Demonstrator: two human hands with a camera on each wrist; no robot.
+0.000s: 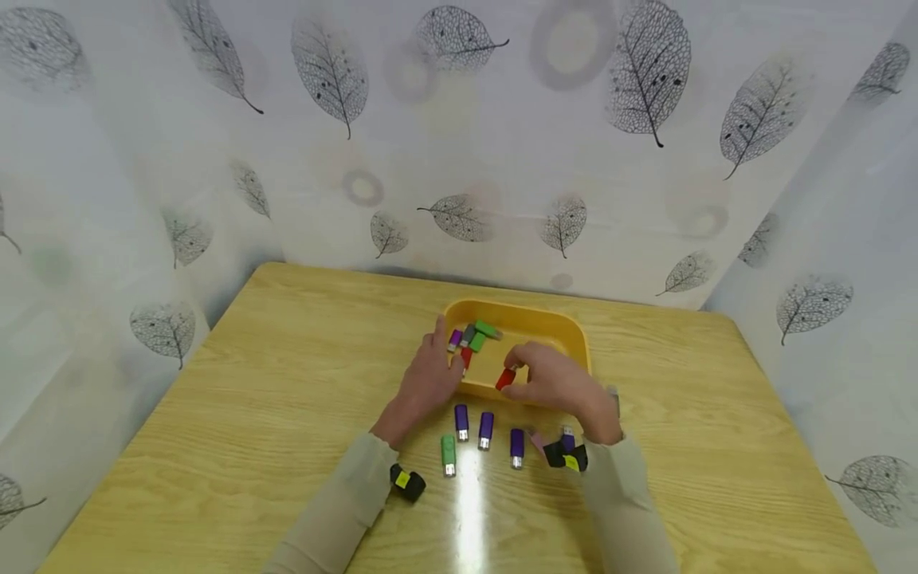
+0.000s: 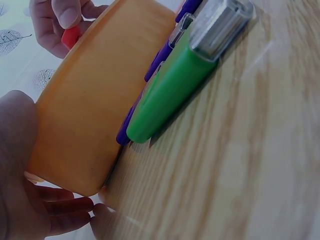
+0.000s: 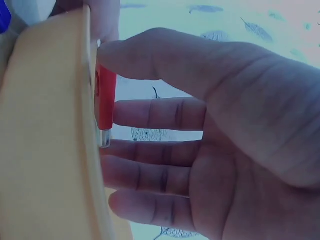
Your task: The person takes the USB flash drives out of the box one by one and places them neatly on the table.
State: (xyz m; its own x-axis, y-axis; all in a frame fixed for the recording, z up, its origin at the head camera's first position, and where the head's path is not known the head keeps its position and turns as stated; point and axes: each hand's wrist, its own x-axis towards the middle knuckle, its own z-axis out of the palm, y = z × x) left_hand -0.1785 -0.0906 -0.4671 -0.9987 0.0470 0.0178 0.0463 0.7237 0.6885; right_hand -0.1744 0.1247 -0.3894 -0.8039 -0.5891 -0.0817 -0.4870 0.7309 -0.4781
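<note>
A yellow-orange tray (image 1: 548, 319) lies toward the back of the table. My left hand (image 1: 428, 373) holds its left end, thumb over the rim and the other fingers along the outside. Above the tray's front right part, my right hand (image 1: 551, 379) pinches a red USB stick (image 1: 505, 379) between thumb and fingers; its metal plug shows in the right wrist view (image 3: 105, 107). Inside the tray at the left lie several USB sticks: purple (image 1: 455, 340), grey (image 1: 468, 335), green (image 1: 488, 329) and another red one (image 1: 466, 360) near my left thumb.
In front of the tray lie a green USB stick (image 1: 448, 454) and several purple ones (image 1: 517, 446). A pink stick (image 1: 536, 441) and another purple one (image 1: 567, 437) are partly hidden by my right wrist. A grey one (image 1: 613, 397) peeks out beyond that wrist. Leaf-patterned cloth hangs behind the table.
</note>
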